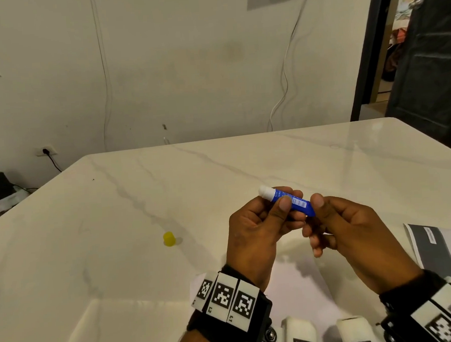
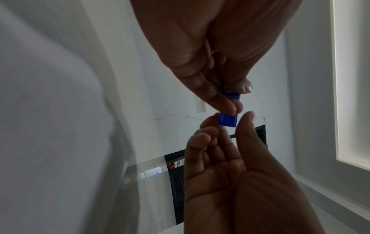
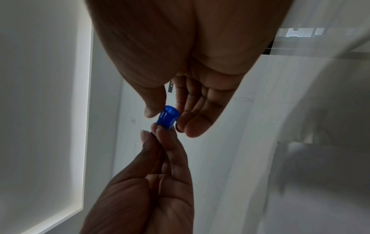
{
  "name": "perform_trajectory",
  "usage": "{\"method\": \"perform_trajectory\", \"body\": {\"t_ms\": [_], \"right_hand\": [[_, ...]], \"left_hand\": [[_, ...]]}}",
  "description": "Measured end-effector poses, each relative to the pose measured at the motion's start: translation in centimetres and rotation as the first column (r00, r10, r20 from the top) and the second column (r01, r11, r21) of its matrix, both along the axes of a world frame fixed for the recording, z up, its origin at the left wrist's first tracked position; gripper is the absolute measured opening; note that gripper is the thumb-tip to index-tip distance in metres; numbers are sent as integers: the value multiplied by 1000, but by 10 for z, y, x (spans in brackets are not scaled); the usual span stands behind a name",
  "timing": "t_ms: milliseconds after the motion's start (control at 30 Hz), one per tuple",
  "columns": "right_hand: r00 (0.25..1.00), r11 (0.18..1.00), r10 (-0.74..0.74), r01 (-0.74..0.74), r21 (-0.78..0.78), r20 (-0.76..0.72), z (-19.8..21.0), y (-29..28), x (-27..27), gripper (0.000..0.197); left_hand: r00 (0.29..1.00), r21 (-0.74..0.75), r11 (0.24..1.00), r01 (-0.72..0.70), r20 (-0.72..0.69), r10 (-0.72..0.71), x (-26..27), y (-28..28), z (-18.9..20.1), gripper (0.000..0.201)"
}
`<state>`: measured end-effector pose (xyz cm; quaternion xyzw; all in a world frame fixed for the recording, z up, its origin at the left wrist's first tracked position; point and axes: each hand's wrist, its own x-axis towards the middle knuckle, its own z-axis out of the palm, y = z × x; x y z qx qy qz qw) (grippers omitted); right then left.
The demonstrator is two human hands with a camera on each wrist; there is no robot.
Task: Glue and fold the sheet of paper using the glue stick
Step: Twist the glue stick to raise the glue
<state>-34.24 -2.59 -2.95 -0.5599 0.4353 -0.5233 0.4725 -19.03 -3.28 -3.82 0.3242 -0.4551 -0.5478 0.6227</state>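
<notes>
A white marble table (image 1: pixel 245 169) fills the head view; near its front edge, under the wrists, lies a pale sheet (image 1: pixel 299 280), and a grey-printed booklet (image 1: pixel 440 250) sits at the right edge; above the sheet the left hand (image 1: pixel 257 227) wraps thumb and fingers round the blue glue stick (image 1: pixel 289 200), white tip uncovered and pointing away left; the right hand (image 1: pixel 346 227) pinches its ribbed base (image 3: pixel 167 118); a small yellow cap (image 1: pixel 169 238) stands well to the left.

A white marble table (image 1: pixel 118 256) stands by a wall with hanging cables (image 1: pixel 286 61), a socket (image 1: pixel 46 151), and a dark door (image 1: pixel 429 65). A printed booklet (image 1: pixel 440 250) lies at the table's right.
</notes>
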Motion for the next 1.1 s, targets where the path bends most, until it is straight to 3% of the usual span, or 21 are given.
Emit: {"method": "perform_trajectory", "body": {"t_ms": [233, 467, 633, 733, 900, 1100], "right_hand": [[999, 996, -41, 40, -84, -15, -2, -2, -3, 24], [1000, 999, 15, -16, 49, 6, -1, 0, -2, 49], [1000, 996, -19, 18, -83, -12, 0, 0, -3, 31], [999, 994, -13, 9, -107, -36, 0, -1, -5, 31], [998, 999, 30, -32, 32, 53, 1, 1, -5, 50], [978, 996, 87, -82, -36, 190, 14, 9, -3, 39]], "left_hand": [[1000, 7, 1000, 5, -12, -5, 0, 0, 0, 31], [1000, -7, 1000, 14, 15, -13, -2, 1, 0, 28], [1000, -18, 1000, 2, 30, -1, 1, -1, 1, 30], [999, -33, 999, 12, 54, -11, 1, -1, 2, 27], [998, -47, 999, 20, 67, -16, -2, 4, 8, 33], [988, -45, 995, 92, 129, -85, 0, 13, 37, 26]]}}
